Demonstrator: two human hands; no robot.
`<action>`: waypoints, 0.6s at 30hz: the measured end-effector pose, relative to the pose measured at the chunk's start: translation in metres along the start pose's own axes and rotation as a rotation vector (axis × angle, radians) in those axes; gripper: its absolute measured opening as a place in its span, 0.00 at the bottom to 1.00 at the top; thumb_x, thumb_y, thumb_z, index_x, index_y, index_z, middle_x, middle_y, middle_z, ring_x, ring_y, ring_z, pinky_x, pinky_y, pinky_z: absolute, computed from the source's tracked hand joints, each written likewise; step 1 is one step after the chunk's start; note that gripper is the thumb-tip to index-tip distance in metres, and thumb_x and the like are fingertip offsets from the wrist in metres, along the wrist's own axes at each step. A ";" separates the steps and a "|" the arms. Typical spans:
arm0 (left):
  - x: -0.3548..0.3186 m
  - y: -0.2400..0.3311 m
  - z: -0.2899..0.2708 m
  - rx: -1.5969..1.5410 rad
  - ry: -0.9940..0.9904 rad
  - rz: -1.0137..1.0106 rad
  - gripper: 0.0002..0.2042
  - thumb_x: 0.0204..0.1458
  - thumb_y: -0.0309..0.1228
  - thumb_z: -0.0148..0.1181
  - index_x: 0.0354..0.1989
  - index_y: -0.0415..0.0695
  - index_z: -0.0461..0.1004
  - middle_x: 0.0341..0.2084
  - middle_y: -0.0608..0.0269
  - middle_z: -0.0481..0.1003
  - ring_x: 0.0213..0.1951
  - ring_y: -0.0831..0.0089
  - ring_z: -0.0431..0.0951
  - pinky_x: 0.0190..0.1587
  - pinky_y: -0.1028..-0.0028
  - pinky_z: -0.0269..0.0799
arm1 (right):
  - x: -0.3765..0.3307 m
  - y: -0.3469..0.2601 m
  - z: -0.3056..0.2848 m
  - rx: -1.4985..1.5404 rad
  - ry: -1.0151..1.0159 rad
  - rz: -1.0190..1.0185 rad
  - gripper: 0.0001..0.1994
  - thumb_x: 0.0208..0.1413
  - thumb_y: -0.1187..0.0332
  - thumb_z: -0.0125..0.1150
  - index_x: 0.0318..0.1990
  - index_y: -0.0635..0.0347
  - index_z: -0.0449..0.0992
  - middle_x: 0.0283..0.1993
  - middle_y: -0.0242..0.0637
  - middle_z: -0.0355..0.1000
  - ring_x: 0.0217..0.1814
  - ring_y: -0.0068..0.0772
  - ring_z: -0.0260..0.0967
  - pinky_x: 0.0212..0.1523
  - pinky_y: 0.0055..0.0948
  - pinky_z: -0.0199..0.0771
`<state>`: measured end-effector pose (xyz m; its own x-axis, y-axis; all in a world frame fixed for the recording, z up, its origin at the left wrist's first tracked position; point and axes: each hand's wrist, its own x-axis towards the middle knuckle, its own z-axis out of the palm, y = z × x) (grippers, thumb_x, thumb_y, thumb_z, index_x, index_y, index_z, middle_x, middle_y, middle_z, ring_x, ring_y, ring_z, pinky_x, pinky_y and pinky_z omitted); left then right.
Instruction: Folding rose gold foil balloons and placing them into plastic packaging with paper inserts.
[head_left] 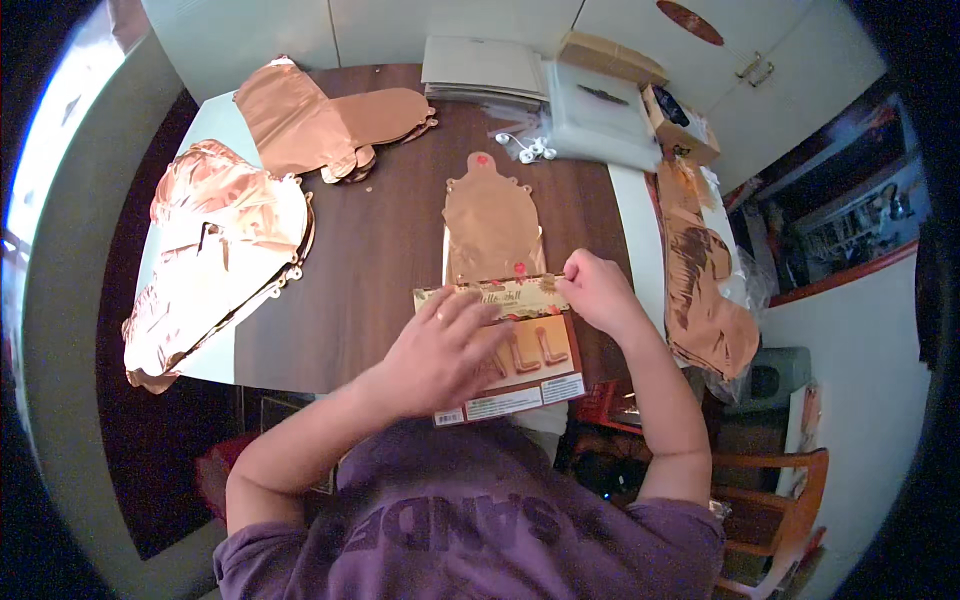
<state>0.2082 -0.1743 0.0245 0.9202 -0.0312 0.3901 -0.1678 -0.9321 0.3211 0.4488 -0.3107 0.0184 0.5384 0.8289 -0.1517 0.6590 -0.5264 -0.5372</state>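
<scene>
A flat package (pixel 545 345) with a printed paper header and a picture of letter balloons lies at the table's near edge. My left hand (pixel 445 350) rests across its left side, fingers spread and slightly blurred. At the header's upper right corner, my right hand (pixel 597 290) is closed with its fingertips pinching the edge. Beyond the package lies a flat, uninflated rose-gold foil balloon (pixel 490 220) with small tabs and two red spots. Its near end disappears at the header; whether it goes under or inside cannot be seen.
Stacks of flat rose-gold foil balloons lie at left (pixel 220 240) and far left (pixel 300 120). White boxes (pixel 480 68), a clear plastic bag stack (pixel 600 115) and a small white cord bundle (pixel 527 148) sit at the back. More foil balloons (pixel 700 280) lie along the right edge. A wooden chair (pixel 790 500) stands right.
</scene>
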 end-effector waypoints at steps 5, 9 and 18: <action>0.005 -0.037 0.032 -0.053 -0.080 0.053 0.24 0.48 0.40 0.62 0.54 0.44 0.72 0.56 0.51 0.68 0.62 0.49 0.63 0.66 0.51 0.54 | 0.028 0.004 -0.008 0.081 0.115 0.033 0.24 0.52 0.64 0.66 0.53 0.68 0.69 0.32 0.38 0.75 0.33 0.27 0.74 0.36 0.27 0.74; 0.010 -0.042 0.034 -0.061 -0.118 0.115 0.23 0.51 0.40 0.59 0.55 0.43 0.71 0.57 0.52 0.69 0.62 0.50 0.64 0.67 0.51 0.52 | 0.074 -0.002 -0.011 0.521 0.100 0.317 0.28 0.50 0.61 0.70 0.55 0.67 0.69 0.33 0.35 0.73 0.29 0.25 0.70 0.32 0.26 0.76; 0.018 -0.046 0.022 -0.082 -0.145 0.112 0.26 0.52 0.44 0.58 0.56 0.41 0.70 0.59 0.54 0.67 0.64 0.51 0.61 0.68 0.53 0.50 | 0.098 0.001 -0.003 0.598 -0.179 0.062 0.08 0.51 0.68 0.67 0.30 0.65 0.78 0.28 0.34 0.75 0.29 0.23 0.69 0.32 0.28 0.70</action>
<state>0.2401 -0.1400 -0.0020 0.9345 -0.1897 0.3012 -0.2944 -0.8875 0.3544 0.5035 -0.2306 0.0058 0.4361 0.8462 -0.3063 0.1932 -0.4205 -0.8865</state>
